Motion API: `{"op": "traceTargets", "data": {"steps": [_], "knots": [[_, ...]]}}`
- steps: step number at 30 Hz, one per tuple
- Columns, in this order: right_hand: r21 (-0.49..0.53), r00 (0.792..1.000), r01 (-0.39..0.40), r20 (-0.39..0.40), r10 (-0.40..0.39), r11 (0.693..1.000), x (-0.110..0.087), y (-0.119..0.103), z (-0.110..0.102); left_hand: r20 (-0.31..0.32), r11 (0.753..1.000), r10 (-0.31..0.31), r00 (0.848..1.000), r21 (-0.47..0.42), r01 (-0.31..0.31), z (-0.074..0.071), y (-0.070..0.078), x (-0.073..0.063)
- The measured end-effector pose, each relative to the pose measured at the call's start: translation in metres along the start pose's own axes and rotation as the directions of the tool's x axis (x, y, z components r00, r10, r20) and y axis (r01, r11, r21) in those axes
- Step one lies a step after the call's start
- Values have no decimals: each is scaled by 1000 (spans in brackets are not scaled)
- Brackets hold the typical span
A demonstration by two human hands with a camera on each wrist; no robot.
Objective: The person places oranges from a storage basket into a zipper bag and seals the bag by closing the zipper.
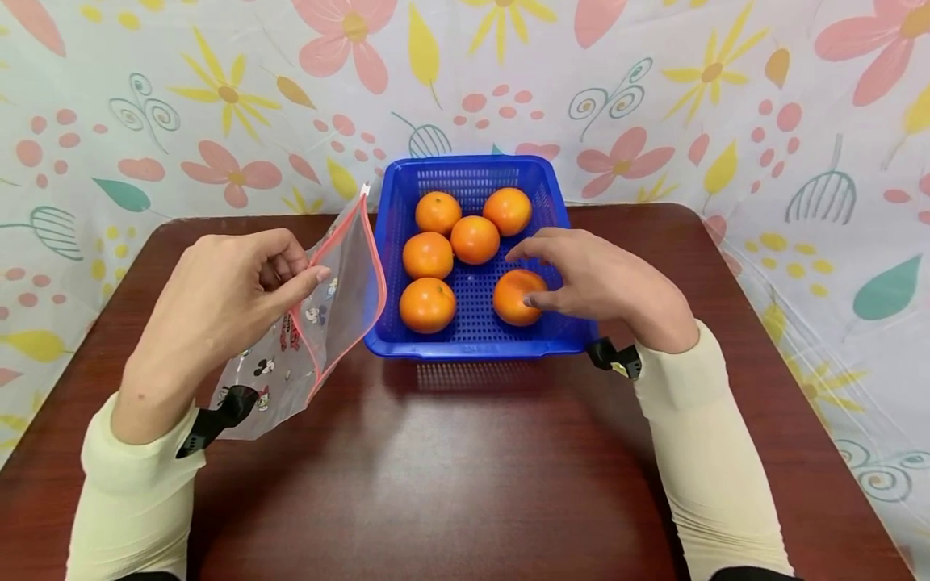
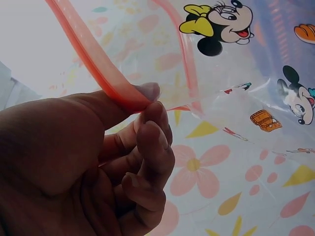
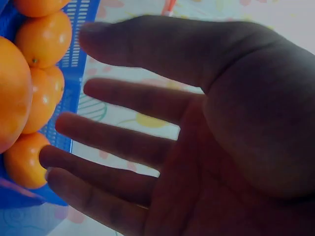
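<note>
My left hand (image 1: 211, 315) pinches the pink zip edge of a clear zip bag (image 1: 349, 298) between thumb and fingertips. The bag's mouth gapes toward the basket, and cartoon mouse prints show on its plastic (image 2: 224, 24). Over the right side of a blue basket (image 1: 472, 349), my right hand (image 1: 603, 278) has its fingers spread and relaxed. Its thumb overlaps the front right orange (image 1: 514, 298) in the head view. In the right wrist view nothing lies in the palm of the hand (image 3: 197, 132), and the fingertips point at the oranges.
Several more oranges (image 1: 475, 240) sit in the left and back of the basket. A dark reddish wooden table (image 1: 436, 476) bears the basket, and a flower-printed cloth (image 1: 465, 73) hangs behind it. The bag's lower end hangs left of the basket, over the table.
</note>
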State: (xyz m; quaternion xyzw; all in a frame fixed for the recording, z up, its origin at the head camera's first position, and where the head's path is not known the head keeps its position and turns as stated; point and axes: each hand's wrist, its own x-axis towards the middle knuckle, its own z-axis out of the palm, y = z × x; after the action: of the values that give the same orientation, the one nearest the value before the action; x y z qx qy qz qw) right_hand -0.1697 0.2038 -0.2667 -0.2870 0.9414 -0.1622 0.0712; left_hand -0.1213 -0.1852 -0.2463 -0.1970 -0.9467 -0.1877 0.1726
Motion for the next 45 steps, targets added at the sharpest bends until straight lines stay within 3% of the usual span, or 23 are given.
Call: {"op": "traceTargets", "data": {"steps": [9, 16, 30, 45], "knots": [[-23, 991, 122, 65, -120, 992, -2, 10, 10, 0, 1000, -3, 1000, 8, 3, 0, 1, 0], [-48, 993, 111, 50, -108, 993, 3, 15, 24, -1, 1000, 12, 1000, 12, -12, -1, 1, 0], [-134, 998, 10, 63, -1, 991, 14, 10, 39, 1, 1000, 27, 1000, 9, -27, -1, 1, 0], [-224, 997, 71, 52, -60, 972, 20, 11, 47, -1, 1000, 28, 1000, 5, -28, -1, 1, -1]]}}
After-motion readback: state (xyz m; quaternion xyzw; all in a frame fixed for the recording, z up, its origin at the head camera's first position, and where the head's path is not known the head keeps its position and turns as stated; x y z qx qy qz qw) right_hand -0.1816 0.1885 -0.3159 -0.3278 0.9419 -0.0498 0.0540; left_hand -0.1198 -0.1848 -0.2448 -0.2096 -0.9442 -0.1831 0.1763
